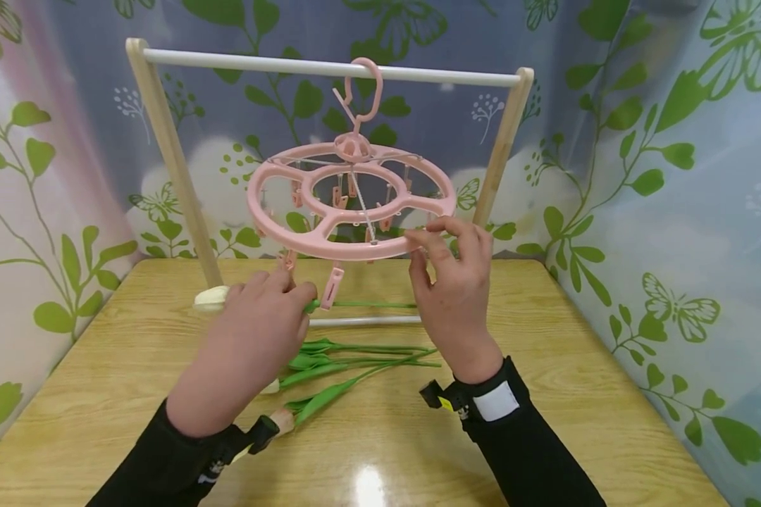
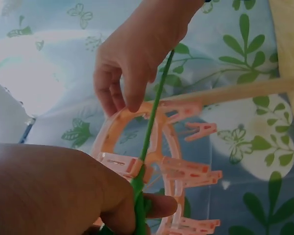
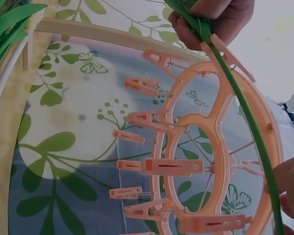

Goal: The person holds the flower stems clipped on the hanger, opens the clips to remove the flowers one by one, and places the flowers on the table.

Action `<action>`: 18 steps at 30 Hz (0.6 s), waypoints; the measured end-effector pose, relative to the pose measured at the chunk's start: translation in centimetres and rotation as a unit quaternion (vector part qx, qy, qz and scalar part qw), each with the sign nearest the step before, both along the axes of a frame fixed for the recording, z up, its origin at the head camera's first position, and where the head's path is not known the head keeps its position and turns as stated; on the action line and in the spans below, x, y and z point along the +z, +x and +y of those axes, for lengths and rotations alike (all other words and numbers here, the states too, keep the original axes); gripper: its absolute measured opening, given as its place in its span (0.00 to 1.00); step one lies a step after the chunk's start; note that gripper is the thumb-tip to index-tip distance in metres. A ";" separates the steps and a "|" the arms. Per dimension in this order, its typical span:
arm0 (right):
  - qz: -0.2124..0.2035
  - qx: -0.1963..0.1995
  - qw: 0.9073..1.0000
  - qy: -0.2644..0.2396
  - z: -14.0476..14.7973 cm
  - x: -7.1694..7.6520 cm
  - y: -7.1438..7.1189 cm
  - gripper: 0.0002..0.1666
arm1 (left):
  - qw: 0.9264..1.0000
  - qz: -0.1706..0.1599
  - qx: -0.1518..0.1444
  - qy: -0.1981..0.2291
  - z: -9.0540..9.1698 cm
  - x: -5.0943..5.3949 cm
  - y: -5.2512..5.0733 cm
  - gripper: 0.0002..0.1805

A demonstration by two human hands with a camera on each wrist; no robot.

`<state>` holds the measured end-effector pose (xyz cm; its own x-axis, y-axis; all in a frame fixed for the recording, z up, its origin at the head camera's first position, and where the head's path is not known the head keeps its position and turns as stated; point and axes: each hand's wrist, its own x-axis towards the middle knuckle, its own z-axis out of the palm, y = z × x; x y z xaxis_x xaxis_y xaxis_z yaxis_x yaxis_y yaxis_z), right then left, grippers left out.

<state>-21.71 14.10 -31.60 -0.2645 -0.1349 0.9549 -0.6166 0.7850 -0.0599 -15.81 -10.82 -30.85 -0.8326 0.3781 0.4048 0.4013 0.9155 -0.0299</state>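
A pink round clip hanger (image 1: 326, 250) hangs by its hook from a white bar. My left hand (image 1: 254, 331) pinches a tulip, its white bloom (image 1: 211, 298) poking out left of the hand. The tulip's green stem (image 3: 245, 110) runs across below the ring toward the right. Close to the left fingers, a pink clothespin (image 1: 332, 286) dangles from the rim, and another clip (image 2: 121, 164) meets the stem in the left wrist view; whether it bites the stem I cannot tell. My right hand (image 1: 453, 289) grips the ring's near right rim with thumb and fingers.
Several more tulips (image 1: 355, 362) lie on the wooden table (image 1: 545, 394) below the hanger. The rack has wooden posts (image 1: 177, 169), a white top bar (image 1: 247, 63) and a low white bar (image 1: 368, 321). Leaf-patterned curtains (image 1: 659, 211) enclose the table.
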 end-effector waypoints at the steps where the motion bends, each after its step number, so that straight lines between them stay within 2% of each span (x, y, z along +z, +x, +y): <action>1: 0.001 -0.001 1.000 0.003 0.0 0.0 0.0 0.10 | 1.000 -0.014 -0.004 0.000 0.2 -0.1 -0.1 0.11; 7: 0.009 -0.004 1.000 0.010 0.0 0.2 0.2 0.11 | 0.998 -0.054 -0.012 -0.013 0.7 -0.6 -0.1 0.16; 13: -0.005 -0.022 0.999 0.035 -0.1 0.5 0.8 0.14 | 0.999 -0.046 -0.014 -0.008 1.2 -1.1 -0.1 0.15; 15: -0.005 -0.009 1.000 0.030 -0.2 0.6 1.1 0.16 | 0.999 -0.050 -0.010 -0.017 1.3 -1.2 -0.2 0.14; 18: 0.004 0.029 0.999 0.017 -0.3 0.6 1.6 0.13 | 0.997 -0.068 -0.007 -0.030 1.6 -1.2 -0.2 0.18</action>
<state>-20.08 13.77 -30.96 -0.2482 -0.1817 0.9515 -0.6619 0.7490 -0.0296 -16.02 -9.26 -32.05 -0.8722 0.4107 0.2657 0.4188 0.9076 -0.0285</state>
